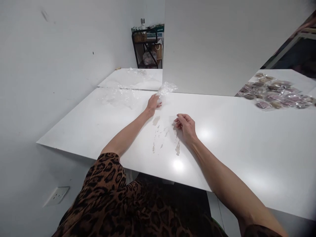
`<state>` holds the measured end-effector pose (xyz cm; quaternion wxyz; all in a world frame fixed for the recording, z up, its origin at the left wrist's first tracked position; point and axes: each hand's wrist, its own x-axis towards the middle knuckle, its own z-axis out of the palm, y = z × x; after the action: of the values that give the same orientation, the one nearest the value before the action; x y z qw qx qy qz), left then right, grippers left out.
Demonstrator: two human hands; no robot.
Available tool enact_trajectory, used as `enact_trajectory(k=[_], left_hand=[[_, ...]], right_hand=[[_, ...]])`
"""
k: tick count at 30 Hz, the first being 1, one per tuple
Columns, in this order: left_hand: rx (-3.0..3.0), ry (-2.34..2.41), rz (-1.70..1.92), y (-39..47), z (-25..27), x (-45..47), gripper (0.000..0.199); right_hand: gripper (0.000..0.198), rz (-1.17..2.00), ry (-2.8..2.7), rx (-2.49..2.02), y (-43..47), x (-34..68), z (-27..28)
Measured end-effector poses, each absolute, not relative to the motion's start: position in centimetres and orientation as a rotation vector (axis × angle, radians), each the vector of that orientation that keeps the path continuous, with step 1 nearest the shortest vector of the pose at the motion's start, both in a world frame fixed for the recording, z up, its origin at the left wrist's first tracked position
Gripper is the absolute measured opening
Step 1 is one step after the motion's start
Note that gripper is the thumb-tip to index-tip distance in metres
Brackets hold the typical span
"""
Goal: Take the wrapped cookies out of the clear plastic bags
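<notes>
My left hand (153, 103) reaches to the back edge of the white table, its fingers closed round crumpled clear plastic bags (167, 88). More thin clear plastic bags (120, 96) lie spread on the table to the left of that hand. Nearer to me and to the right, my right hand (186, 126) is held just over the tabletop with thumb and fingers pinched together. A faint see-through patch shows at its fingertips, too indistinct to name. Between and below the hands, worn greyish marks (156, 120) show on the table surface.
The white table (81, 125) meets a wall at left and a tall pale panel (202, 46) behind. Several small packets in clear wrap (278, 92) are heaped at the far right. A black shelf rack (145, 42) stands beyond; a wall socket (58, 196) is low at left.
</notes>
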<state>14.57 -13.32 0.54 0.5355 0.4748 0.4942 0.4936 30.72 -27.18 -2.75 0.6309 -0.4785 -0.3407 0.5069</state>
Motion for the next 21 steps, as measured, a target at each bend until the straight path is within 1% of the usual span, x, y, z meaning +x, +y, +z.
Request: enact_trajectory(k=[2,4,6,9,16,19,21], left_hand=[[0.94,0.994,1.079,-16.6,1.0,14.2,0.026],[0.76,0.815,0.971,-19.8,1.5,14.1,0.03],[0.68,0.73,0.891,-22.4,1.9,14.2,0.033],[0.667,0.704,0.806,-24.9,2.0,14.8,0.035],[0.795,0.709,0.912,-26.0,0.3,15.4,0.033],[0.862,0.717,0.902,-26.1,-0.1,15.2,0.044],[0.871,0.742,0.915,-26.3,-0.3,15.2,0.04]], right_hand=[[0.054,1.147,-0.7,-1.062,-26.9,30.8,-2.8],[0.062,1.174,-0.642,-1.01,-26.7,30.9,-2.6],[0.066,1.242,-0.637,-0.954,-26.7,31.0,-2.3],[0.062,1.318,-0.709,-0.884,-26.9,31.4,-1.9],[0.054,1.203,-0.688,-0.934,-26.9,32.8,-2.1],[0.054,1.237,-0.716,-0.923,-26.9,33.1,-2.1],[0.055,1.277,-0.728,-0.929,-27.0,33.2,-2.0]])
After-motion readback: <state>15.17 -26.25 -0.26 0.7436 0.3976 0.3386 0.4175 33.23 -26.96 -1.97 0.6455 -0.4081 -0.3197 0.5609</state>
